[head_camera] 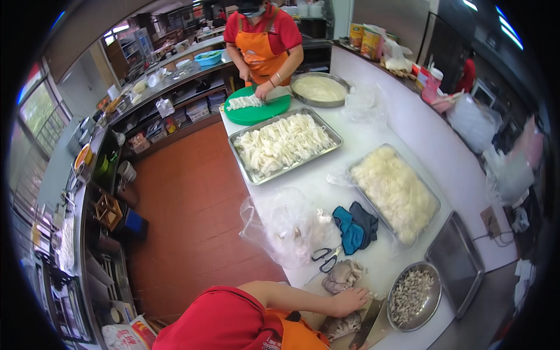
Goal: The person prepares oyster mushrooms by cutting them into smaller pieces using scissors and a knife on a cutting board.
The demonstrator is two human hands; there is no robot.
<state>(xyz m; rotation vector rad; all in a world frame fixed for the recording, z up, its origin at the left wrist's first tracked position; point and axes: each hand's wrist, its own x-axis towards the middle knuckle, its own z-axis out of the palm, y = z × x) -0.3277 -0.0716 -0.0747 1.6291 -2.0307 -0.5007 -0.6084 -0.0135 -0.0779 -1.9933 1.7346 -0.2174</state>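
Palm down, my left hand (351, 302) lies between two clumps of greyish mushrooms, one above it (343, 275) and one below it (341, 326). Its fingertips reach small cut bits beside the blade; whether they grip anything is hidden. A broad kitchen knife (369, 321) rests at a slant on the pale cutting board (314, 286). Only a sliver of my right hand (362, 346) shows at the bottom edge, at the knife's handle end. Right of the knife, a steel bowl (391, 302) holds chopped mushroom pieces.
Scissors (328, 260), teal and grey cloths (355, 227) and a plastic bag (284, 223) lie above the board. Trays of white strips (280, 144) and pale shreds (393, 188) stand farther up. A bare steel tray (457, 262) leans right. A co-worker (262, 43) cuts on a green board (245, 116).
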